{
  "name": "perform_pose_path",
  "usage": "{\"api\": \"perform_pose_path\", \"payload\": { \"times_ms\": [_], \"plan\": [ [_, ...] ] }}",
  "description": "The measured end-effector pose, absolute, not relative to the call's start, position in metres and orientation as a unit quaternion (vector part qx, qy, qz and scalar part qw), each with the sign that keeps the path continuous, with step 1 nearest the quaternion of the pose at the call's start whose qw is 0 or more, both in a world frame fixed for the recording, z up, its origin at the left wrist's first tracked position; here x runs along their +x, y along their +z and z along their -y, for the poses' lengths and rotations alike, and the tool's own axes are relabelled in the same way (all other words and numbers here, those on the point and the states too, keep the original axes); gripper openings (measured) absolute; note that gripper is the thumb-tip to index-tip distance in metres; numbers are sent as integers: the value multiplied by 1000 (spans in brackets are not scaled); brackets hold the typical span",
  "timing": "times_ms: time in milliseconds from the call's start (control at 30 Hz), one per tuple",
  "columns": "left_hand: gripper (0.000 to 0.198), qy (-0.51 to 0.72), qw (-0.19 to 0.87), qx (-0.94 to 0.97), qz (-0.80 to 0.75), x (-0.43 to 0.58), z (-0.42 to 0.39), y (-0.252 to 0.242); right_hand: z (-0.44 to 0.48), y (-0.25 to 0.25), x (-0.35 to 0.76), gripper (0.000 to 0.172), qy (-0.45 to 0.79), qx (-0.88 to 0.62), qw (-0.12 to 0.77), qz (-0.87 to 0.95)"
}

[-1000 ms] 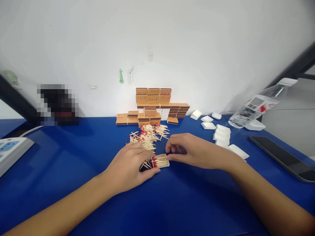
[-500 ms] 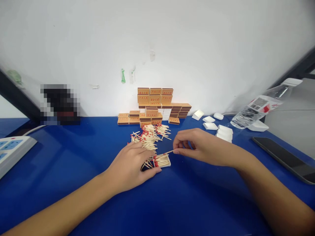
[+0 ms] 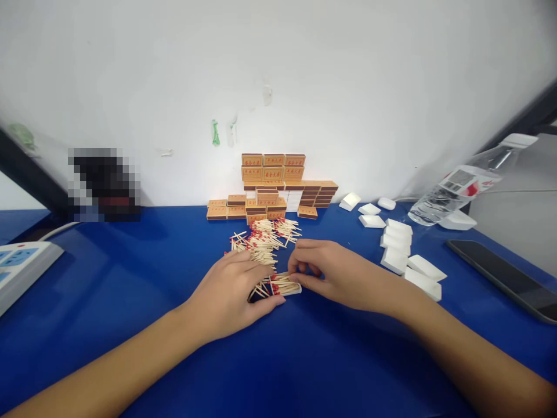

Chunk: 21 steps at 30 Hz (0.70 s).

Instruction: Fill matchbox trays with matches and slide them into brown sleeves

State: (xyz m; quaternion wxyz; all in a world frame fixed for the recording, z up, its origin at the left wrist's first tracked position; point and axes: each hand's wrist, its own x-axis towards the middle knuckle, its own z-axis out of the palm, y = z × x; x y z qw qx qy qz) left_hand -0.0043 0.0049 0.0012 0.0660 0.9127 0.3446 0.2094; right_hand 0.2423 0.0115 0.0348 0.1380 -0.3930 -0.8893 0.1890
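A small white matchbox tray [image 3: 296, 291] lies on the blue table, part filled with red-tipped matches [image 3: 285, 284]. My left hand [image 3: 237, 285] rests around its left end, thumb at the near side and forefinger at the far side, gripping it. At the tray's right end my right hand [image 3: 319, 268] is closed in a pinch on a match, which lies low over the tray and is mostly hidden by the fingertips. Just behind, a heap of loose matches [image 3: 263, 241] spreads out, partly covered by my left hand.
Stacked orange matchboxes [image 3: 273, 174] stand against the wall. White empty trays [image 3: 395, 260] lie to the right, near a tilted water bottle [image 3: 448, 188] and a phone [image 3: 500, 278]. A power strip [image 3: 28, 270] sits at the left edge.
My right hand has moved left and slightly down, bringing the match from beside the tray to over it. More white trays show behind my right forearm. My left hand stays put.
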Motion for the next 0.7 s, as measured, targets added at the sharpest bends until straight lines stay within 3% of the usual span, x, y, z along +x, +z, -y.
{"api": "perform_pose_path", "payload": {
  "times_ms": [700],
  "plan": [
    [26, 205, 78, 916, -336, -3, -4, 3, -10, 16, 229, 10, 222, -367, 167, 888]
  ]
}}
